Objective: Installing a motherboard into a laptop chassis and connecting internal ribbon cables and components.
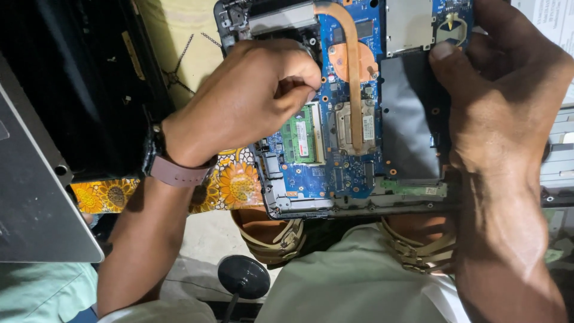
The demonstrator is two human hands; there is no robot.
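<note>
An opened laptop base [311, 206] lies on a sunflower-patterned cloth, its blue circuit board [350, 173] bare, with a copper heat pipe [354, 72] and a green memory module [302, 140]. My left hand [251, 98], a watch on its wrist, is closed in a fist over the board's left part, fingertips pinched by the fan area; what it pinches is hidden. My right hand [502, 101] grips the base's right side, thumb pressed on the black sheet [409, 113] near a round coin cell [449, 27].
A black laptop part [78, 90] lies at the left, beside a grey lid [36, 209]. The sunflower cloth [236, 182] shows under the base. Below are my sandalled feet [269, 236] and a round black object [243, 276] on the floor.
</note>
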